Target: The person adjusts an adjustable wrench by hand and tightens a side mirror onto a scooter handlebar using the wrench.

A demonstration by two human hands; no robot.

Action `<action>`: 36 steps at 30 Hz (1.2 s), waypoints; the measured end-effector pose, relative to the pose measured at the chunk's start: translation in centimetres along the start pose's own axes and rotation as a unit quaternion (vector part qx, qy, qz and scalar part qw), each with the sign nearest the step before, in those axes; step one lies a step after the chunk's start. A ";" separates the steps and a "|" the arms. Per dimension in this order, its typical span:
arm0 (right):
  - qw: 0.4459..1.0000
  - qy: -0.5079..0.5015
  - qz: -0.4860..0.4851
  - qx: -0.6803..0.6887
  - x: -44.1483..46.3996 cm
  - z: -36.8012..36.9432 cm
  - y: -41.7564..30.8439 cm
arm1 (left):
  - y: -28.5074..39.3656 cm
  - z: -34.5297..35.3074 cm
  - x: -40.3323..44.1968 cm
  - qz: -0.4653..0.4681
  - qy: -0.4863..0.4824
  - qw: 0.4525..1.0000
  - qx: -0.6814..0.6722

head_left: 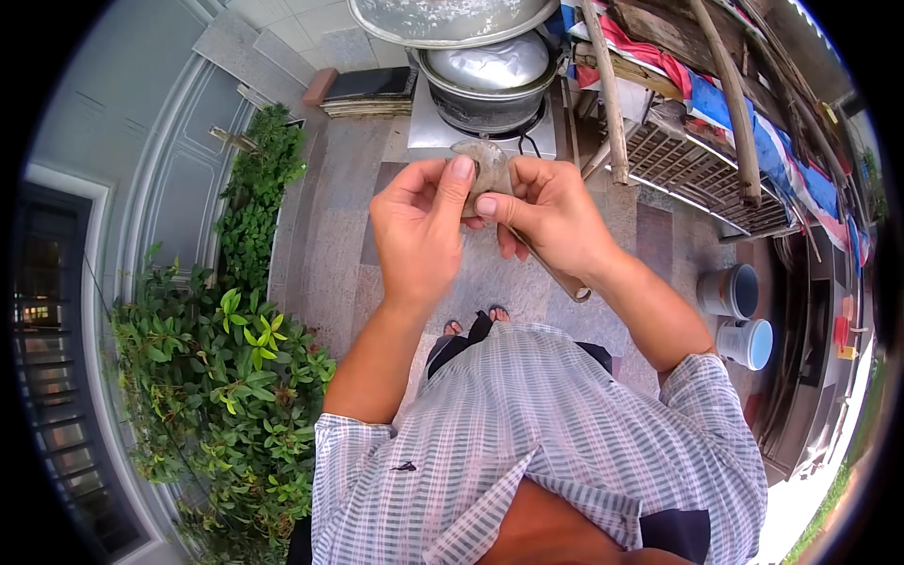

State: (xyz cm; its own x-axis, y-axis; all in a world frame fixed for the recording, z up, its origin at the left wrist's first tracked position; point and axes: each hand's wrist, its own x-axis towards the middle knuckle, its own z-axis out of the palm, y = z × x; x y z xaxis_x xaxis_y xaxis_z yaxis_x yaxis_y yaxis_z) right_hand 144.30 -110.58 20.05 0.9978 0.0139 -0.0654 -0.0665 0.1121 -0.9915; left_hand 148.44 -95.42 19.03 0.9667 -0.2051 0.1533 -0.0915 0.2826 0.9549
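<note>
Both of my hands are raised together in front of my chest, around a worn grey-brown hand tool (pixel 494 171) with a flat, curved head that hooks to the left. Its long handle runs down to the right under my right palm and ends in a rounded tip with a hole. My left hand (pixel 421 221) pinches the left edge of the head between thumb and fingers. With its thumb pressed on the face of the head, my right hand (pixel 556 212) grips the tool where head and handle meet. Some fingertips are hidden behind the tool.
Ahead, a large dark pot (pixel 490 104) with a foil-like silver cover sits on a pale stand, below a big metal lid (pixel 452 19). Leafy plants (pixel 226 395) grow at the left. A wooden rack (pixel 697 155) and two buckets (pixel 728 290) stand at the right.
</note>
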 end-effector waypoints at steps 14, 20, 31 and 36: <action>0.999 -0.029 0.010 -0.031 0.6 3.1 2.8 | -0.7 -4.6 -1.6 0.003 0.027 0.999 0.035; 0.990 -0.071 0.059 0.109 1.2 3.5 3.8 | -1.1 -4.9 -1.2 -0.023 0.065 0.997 0.031; 0.968 -0.168 0.172 0.066 -0.2 3.8 3.8 | -2.2 -9.7 0.8 -0.137 0.081 0.981 -0.113; 0.984 -0.135 0.119 -0.004 -0.1 5.4 4.3 | -2.8 -11.1 -0.8 -0.196 -0.004 0.975 -0.104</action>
State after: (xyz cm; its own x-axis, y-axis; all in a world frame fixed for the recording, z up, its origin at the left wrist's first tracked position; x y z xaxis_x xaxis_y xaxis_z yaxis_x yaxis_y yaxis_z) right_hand 143.86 -104.78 16.36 0.9161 0.3016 -0.2643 -0.2965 0.0658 -0.9528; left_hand 150.60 -85.67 13.45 0.9158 -0.3420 -0.2105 0.3359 0.3649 0.8684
